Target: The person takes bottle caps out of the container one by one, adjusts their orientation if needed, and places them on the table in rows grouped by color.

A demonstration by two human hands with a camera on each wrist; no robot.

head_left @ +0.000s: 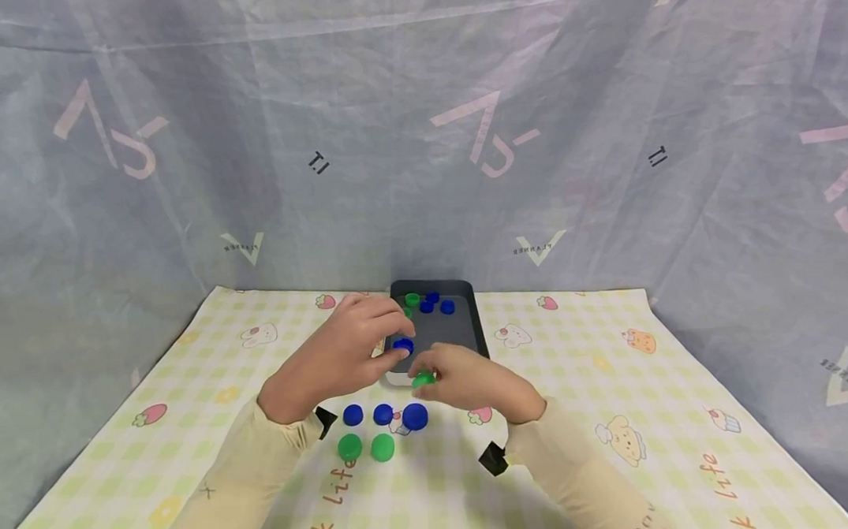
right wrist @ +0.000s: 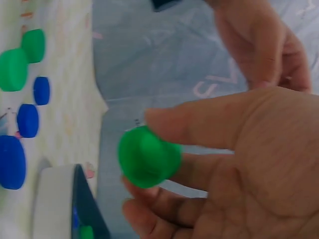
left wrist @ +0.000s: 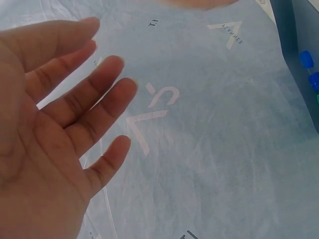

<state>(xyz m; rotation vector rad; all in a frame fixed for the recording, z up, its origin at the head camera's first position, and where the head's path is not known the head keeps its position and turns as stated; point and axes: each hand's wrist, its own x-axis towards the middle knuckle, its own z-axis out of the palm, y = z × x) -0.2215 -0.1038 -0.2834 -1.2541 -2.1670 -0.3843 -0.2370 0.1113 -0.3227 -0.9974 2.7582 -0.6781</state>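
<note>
From my head, a blue cap (head_left: 403, 345) shows beside the thumb of my left hand (head_left: 352, 340), at the tray (head_left: 441, 336); the left wrist view reveals that hand's fingers loosely spread, holding nothing. My right hand (head_left: 460, 376) pinches a green cap (right wrist: 149, 157) by the tray's near edge; only the right wrist view shows its hollow inside. Five more caps (head_left: 383, 414) lie on the surface (head_left: 434, 505).

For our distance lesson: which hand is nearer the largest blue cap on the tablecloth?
Right hand, just beyond and right of the largest blue cap; the left hand is farther, beyond and left.
</note>
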